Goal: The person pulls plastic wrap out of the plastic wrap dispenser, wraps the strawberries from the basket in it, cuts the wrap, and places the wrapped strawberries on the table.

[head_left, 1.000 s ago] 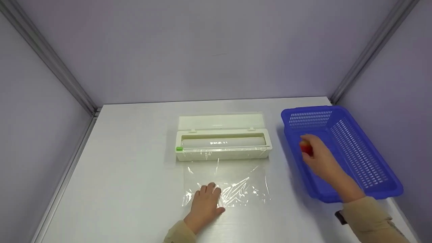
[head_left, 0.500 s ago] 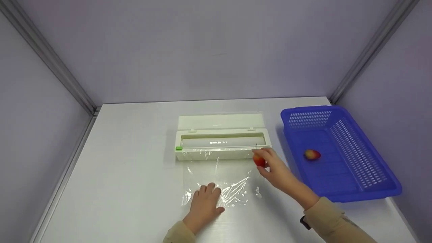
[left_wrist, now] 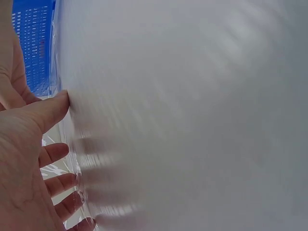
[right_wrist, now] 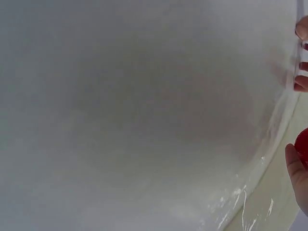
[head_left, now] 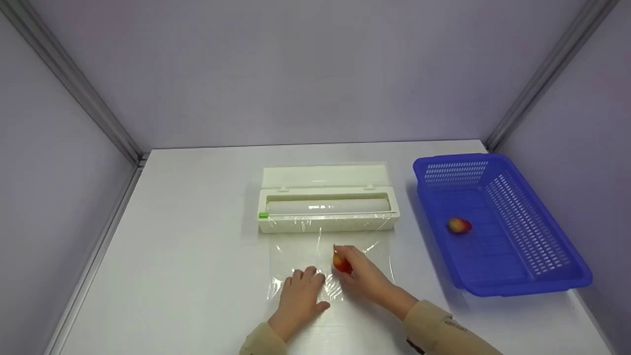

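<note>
A sheet of clear cling film (head_left: 296, 249) reaches toward me from a white cling film dispenser (head_left: 328, 224) with its lid raised. On the film's near edge my left hand (head_left: 301, 297) rests with fingers spread; its thumb and fingertips touch the film in the left wrist view. My right hand (head_left: 367, 276) pinches a small red-and-yellow fruit (head_left: 340, 263) with a thin stem, over the film beside the left hand. Whether the fruit touches the film I cannot tell. In the right wrist view only the thumb (right_wrist: 296, 168) and part of the red fruit (right_wrist: 302, 144) show.
A blue plastic basket (head_left: 530, 197) with slotted walls stands at the right, holding a similar red-and-yellow fruit (head_left: 459, 226). A green slider (head_left: 263, 215) sits at the dispenser's left end. Grey panels (head_left: 315, 74) enclose the white table (head_left: 187, 246) at the back and sides.
My right hand has brought the fruit out of the basket, leftward and nearer to me, over the film. The other fruit shows in the basket. My left hand has stayed put.
</note>
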`<state>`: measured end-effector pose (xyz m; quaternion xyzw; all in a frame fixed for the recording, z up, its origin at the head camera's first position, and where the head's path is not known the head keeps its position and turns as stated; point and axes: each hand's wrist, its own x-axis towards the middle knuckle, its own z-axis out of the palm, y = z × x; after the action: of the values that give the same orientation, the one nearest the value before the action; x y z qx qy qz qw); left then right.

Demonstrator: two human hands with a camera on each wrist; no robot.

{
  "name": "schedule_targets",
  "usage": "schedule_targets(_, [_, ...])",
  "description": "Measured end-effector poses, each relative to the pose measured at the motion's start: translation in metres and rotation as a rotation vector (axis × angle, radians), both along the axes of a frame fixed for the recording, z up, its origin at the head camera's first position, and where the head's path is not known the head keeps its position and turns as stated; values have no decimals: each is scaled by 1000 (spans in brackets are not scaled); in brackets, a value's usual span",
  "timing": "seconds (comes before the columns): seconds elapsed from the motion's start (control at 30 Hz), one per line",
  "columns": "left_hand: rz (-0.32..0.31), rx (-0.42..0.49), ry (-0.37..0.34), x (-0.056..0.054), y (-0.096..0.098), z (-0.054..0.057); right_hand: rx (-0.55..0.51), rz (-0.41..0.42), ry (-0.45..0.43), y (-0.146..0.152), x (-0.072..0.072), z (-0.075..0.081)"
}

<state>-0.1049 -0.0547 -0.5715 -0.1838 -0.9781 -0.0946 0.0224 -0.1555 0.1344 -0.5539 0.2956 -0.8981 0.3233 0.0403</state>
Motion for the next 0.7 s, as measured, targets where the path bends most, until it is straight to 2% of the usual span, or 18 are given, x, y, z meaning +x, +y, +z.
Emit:
schedule_targets(0.17, [-9, 0, -3, 0, -1, 2, 74, -28, 4, -5, 6, -9])
schedule_targets(0.37, [-17, -19, -20, 1, -1, 5, 152, -14, 27, -2, 13, -11])
schedule_targets(0.53, [-4, -26, 7, 0, 0, 3, 170, 12, 58, -1, 15, -12])
schedule_targets(0.7, [18, -3, 15, -1, 3, 3, 189, 28, 28, -1, 17, -14])
